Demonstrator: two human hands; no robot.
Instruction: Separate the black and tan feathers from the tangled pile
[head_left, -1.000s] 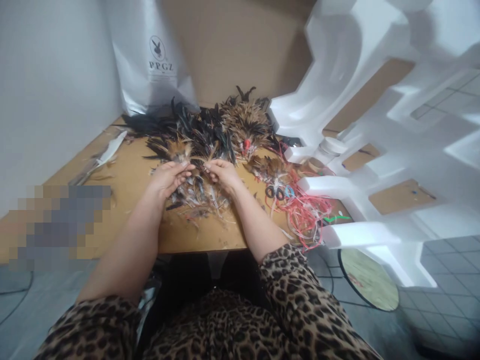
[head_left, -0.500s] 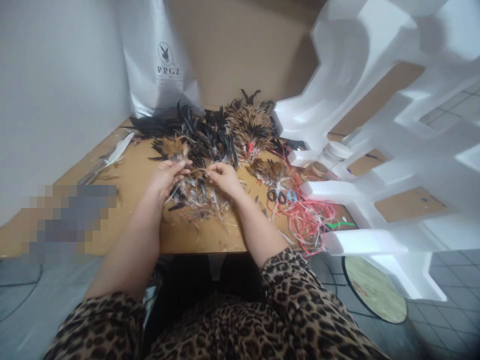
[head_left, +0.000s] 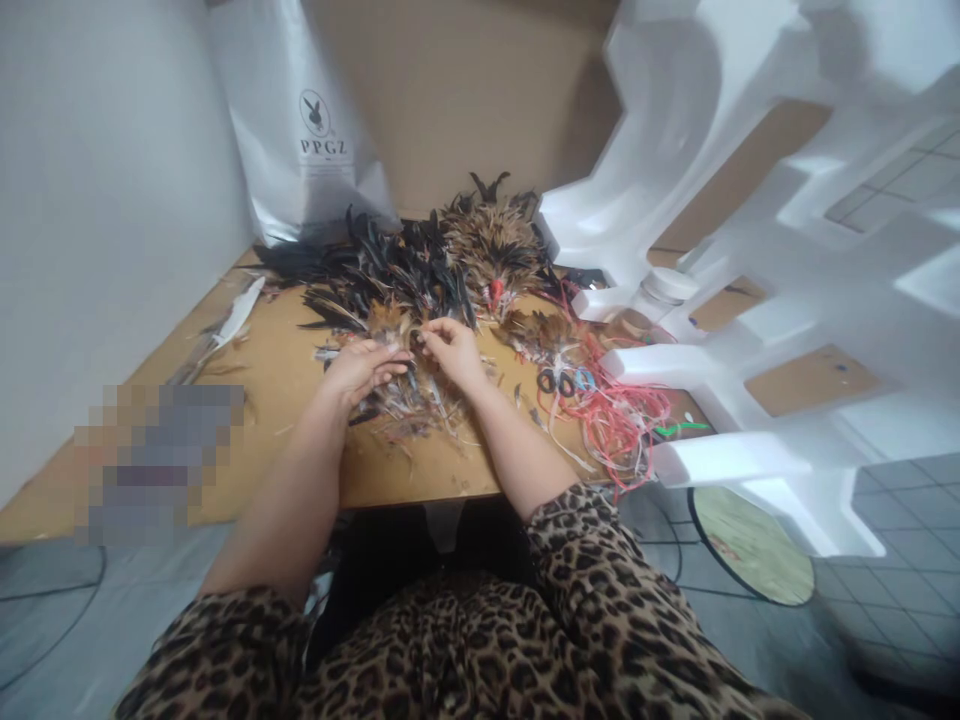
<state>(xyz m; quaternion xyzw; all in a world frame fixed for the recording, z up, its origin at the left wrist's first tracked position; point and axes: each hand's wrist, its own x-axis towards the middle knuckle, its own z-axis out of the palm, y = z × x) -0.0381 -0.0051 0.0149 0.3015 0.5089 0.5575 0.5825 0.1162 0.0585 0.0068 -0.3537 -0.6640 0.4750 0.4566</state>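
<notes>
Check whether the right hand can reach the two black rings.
Probably yes: mostly bare tabletop separates the right hand from the black rings, and nothing seems to cover them. The pink strings lie close by, though, and that hand is busy at the brown feathers.

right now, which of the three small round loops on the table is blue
The rightmost loop, beside the pink string; the other two loops, to its left, are black.
</notes>
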